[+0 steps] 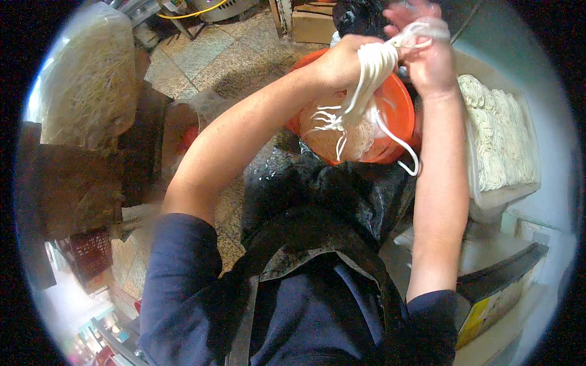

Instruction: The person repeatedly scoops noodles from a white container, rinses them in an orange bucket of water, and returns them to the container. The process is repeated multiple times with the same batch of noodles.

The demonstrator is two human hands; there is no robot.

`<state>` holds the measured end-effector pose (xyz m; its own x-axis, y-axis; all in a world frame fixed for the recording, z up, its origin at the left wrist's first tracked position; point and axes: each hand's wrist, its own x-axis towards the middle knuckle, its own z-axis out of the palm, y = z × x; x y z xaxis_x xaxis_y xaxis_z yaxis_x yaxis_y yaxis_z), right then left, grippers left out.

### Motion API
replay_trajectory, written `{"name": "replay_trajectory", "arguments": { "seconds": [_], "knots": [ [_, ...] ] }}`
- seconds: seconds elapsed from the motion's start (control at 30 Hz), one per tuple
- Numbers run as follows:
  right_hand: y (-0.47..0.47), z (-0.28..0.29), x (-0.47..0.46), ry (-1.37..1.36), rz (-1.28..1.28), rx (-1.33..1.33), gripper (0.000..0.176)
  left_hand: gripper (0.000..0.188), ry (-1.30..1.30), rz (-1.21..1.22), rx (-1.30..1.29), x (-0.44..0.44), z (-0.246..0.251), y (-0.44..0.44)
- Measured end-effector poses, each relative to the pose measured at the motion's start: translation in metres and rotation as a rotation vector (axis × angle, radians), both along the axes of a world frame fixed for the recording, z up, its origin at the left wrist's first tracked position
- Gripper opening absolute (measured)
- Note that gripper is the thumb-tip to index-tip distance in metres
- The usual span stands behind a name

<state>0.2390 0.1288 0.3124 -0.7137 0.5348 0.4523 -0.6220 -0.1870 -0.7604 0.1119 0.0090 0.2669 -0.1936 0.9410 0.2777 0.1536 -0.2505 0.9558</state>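
Observation:
A bundle of thick white noodles [378,61] hangs from my left hand [350,59], which is closed around it. My right hand [425,55], blurred and with its fingers partly spread, has noodle strands looped over it beside the left hand. Loose noodle ends dangle over an orange plastic basin [399,114], and one long strand bends towards my right forearm. Inside the basin lies a tangle of thin pale strands [329,137]. Right of my right forearm, a plastic tub [533,151] holds rows of coiled white noodles [496,132].
A large clear bag of thin pale strands [89,78] stands at the upper left. Black plastic [316,196] covers my lap below the basin. A cardboard box [313,27] is beyond the basin, and a dark red crate [91,254] sits at the lower left.

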Motion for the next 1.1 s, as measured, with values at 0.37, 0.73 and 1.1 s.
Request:
{"name": "replay_trajectory", "arguments": {
  "seconds": [0.37, 0.73, 1.1],
  "knots": [
    [-0.034, -0.141, -0.004, -0.155, 0.052, -0.568, 0.025, 0.032, -0.465, 0.167, 0.147, 0.039, -0.042, -0.028],
    [-0.043, -0.139, 0.02, -0.385, 0.258, -0.487, 0.084, 0.038, 1.003, 0.177, 0.093, 0.0, -0.046, -0.011],
    [-0.049, -0.101, 0.002, -0.548, -0.074, 0.303, 0.08, 0.036, 0.615, 0.331, -0.134, -0.014, -0.057, -0.023]
  ]
}}
